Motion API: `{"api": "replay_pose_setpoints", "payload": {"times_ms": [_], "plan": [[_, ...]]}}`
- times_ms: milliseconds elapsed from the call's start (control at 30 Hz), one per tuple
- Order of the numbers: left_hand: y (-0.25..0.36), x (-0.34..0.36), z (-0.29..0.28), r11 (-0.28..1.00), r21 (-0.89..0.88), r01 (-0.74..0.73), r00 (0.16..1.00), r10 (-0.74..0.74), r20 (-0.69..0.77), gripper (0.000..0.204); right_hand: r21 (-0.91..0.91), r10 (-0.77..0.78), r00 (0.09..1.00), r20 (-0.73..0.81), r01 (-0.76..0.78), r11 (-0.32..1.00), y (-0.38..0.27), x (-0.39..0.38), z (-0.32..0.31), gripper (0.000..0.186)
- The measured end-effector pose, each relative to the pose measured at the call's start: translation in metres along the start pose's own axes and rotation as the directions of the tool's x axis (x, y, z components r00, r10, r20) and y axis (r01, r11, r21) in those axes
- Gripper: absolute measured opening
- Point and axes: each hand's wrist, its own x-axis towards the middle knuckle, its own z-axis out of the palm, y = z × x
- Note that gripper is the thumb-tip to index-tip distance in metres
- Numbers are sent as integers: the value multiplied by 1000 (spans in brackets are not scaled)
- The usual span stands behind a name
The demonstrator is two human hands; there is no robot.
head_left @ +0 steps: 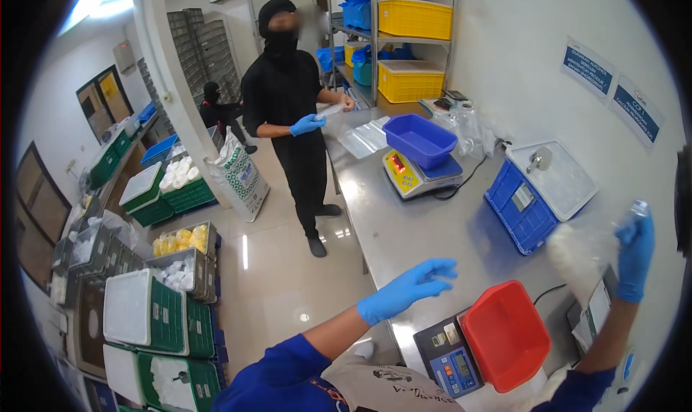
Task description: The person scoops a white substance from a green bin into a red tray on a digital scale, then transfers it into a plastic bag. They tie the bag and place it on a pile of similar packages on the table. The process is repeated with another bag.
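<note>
My left hand (pixel 412 291), in a blue glove, hovers over the steel table with its fingers stretched and nothing in them. At the right, my right hand (pixel 634 257), also gloved in blue, is closed round the gathered top of a clear plastic bag (pixel 581 264). Pale, whitish contents fill the lower part of the bag, which hangs tilted above the table and looks blurred. Between my hands a red plastic basin (pixel 507 336) rests on a dark digital scale (pixel 451 361) with a lit display. No contents show inside the basin.
A blue crate (pixel 520 206) with a white lid (pixel 569 188) stands beyond the bag. Farther along the steel table (pixel 375 228), a purple basin (pixel 418 139) sits on a yellow scale (pixel 404 175). A co-worker (pixel 282 116) stands across, holding clear plastic. Stacked green crates (pixel 173 315) line the left.
</note>
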Motion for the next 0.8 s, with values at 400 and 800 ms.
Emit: {"api": "replay_pose_setpoints", "payload": {"times_ms": [400,800], "plan": [[16,82,-61,947,277,163,981,-125,-148,36,63,542,776,324,-589,806,152,-76,199,12],[-2,69,-85,640,768,-19,838,429,-337,18,-706,211,892,400,153,691,189,-36,204,14]]}}
